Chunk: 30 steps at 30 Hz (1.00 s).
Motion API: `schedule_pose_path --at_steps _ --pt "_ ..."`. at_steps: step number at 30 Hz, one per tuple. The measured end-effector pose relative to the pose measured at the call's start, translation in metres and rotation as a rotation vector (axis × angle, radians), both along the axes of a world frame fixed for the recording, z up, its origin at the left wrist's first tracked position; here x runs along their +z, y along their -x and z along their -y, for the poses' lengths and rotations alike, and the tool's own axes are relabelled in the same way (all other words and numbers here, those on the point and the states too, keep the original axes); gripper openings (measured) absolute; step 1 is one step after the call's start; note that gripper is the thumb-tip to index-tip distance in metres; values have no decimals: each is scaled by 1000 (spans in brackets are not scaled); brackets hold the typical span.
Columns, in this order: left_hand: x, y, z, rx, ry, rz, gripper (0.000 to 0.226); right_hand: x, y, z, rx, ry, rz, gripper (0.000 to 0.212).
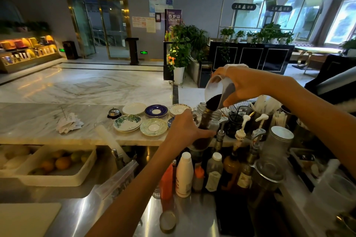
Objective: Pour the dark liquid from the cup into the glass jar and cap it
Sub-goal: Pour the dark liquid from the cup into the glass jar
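Glass jar [205, 129] is held up in the air over the front edge of the marble table [38, 121], above a row of bottles on the steel worktop below, not resting on anything. Left hand [185, 127] wraps its side, fingers [207, 133] curled round the lower body & pressed to the glass, prob. to keep the mouth steady & near upright under the pour. Jar looks partly filled w/ dark liquid; exact level hard to read thru the glass. White cup [218, 92] is tipped steeply, lip down-left, touching or just above the jar mouth, can't tell which. Right hand [242, 84] grips it from above & behind, thumb on the near side, other fingers closed round the far wall; a white cloth or glove bit shows at the knuckles, unclear which. Dark stream [212, 103] runs from the lip into the mouth, so the pour is mid-way by my read; keeping lip & mouth close likely cuts splash. Cap: a round lid-like disc [168, 221] lies flat on the steel worktop near the bottom edge, well apart from the jar; may be its lid, not sure. Outward: stacked saucers [154, 119] & a call bell [114, 113] sit left of the jar on the table, pump bottles [240, 134] just right. Risk: drips onto bottles below if the cup shifts off the mouth.
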State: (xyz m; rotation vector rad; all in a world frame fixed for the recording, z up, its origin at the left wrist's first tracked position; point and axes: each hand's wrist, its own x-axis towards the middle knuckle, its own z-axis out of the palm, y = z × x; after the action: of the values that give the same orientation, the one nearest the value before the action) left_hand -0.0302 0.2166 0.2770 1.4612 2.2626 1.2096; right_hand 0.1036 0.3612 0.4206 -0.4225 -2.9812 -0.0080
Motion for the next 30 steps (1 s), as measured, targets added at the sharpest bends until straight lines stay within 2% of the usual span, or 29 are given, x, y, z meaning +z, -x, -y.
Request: schedule_pose_path --at_steps 30 --pt "-2 1 -10 -2 28 -35 78 0 5 -6 9 -71 67 80"
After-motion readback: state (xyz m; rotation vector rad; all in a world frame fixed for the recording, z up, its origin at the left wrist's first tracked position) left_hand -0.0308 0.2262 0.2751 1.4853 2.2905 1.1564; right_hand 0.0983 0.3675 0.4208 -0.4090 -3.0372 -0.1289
